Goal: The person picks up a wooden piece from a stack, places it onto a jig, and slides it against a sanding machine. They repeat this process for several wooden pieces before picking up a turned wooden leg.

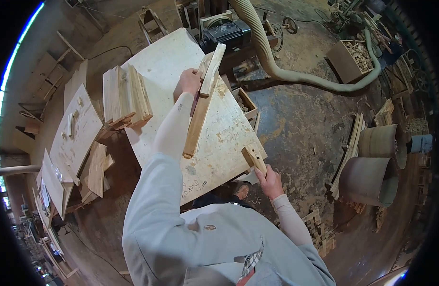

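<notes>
My left hand (188, 81) grips a bundle of long wooden slats (203, 100) held lengthwise above a pale plywood table (167, 62). One lighter slat (213, 69) lies on top of the bundle and points away toward a machine. My right hand (269, 181) holds a short wooden block (254, 158) at the table's near right corner. Both arms wear light sleeves.
A stack of planks (125, 97) rests on the table's left side. A motor unit (226, 33) with a ribbed dust hose (276, 66) stands beyond the table. Crates of offcuts (354, 57), rolled sheets (372, 171) and scrap wood lie on the floor to the right.
</notes>
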The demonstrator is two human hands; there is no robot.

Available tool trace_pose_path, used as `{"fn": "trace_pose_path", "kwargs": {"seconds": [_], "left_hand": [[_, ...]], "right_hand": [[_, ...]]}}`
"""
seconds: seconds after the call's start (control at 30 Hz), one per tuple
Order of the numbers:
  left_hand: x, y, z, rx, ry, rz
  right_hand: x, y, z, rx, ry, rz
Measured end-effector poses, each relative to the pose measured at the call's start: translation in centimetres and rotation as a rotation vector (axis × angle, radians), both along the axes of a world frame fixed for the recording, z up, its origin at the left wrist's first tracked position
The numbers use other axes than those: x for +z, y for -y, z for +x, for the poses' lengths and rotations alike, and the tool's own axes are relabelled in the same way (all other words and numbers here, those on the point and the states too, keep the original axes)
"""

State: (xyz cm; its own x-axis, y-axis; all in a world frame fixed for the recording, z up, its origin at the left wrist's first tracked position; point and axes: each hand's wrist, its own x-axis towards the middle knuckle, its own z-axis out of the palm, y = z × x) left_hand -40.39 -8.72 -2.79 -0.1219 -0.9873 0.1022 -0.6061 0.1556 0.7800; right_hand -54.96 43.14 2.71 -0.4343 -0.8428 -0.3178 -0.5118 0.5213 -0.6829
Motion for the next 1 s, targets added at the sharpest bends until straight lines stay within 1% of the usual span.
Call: {"fn": "trace_pose_path", "kwargs": {"seconds": [0.1,0.37,0.43,0.6,1.0], "left_hand": [[0.2,1.1,-1.3,0.026,-0.025,0.003],[1.6,-0.3,-1.9,0.065,-0.037,-0.037],[1.3,0.2,-2.1,0.067,-0.037,-0.047],[0.6,0.6,-2.4,0.080,-0.014,-0.101],[0.5,1.3,-2.7,0.079,-0.013,-0.192]], "right_hand": [[-0.6,0.0,0.0,-0.006,0.010,-0.004],[-2.6,-0.4,0.0,0.017,0.011,0.001],[-3.0,-0.3,-0.1,0.025,0.007,-0.001],[-5.2,-0.5,0.1,0.019,-0.015,-0.105],[-7.6,-0.2,0.1,0.012,-0.011,-0.152]]}}
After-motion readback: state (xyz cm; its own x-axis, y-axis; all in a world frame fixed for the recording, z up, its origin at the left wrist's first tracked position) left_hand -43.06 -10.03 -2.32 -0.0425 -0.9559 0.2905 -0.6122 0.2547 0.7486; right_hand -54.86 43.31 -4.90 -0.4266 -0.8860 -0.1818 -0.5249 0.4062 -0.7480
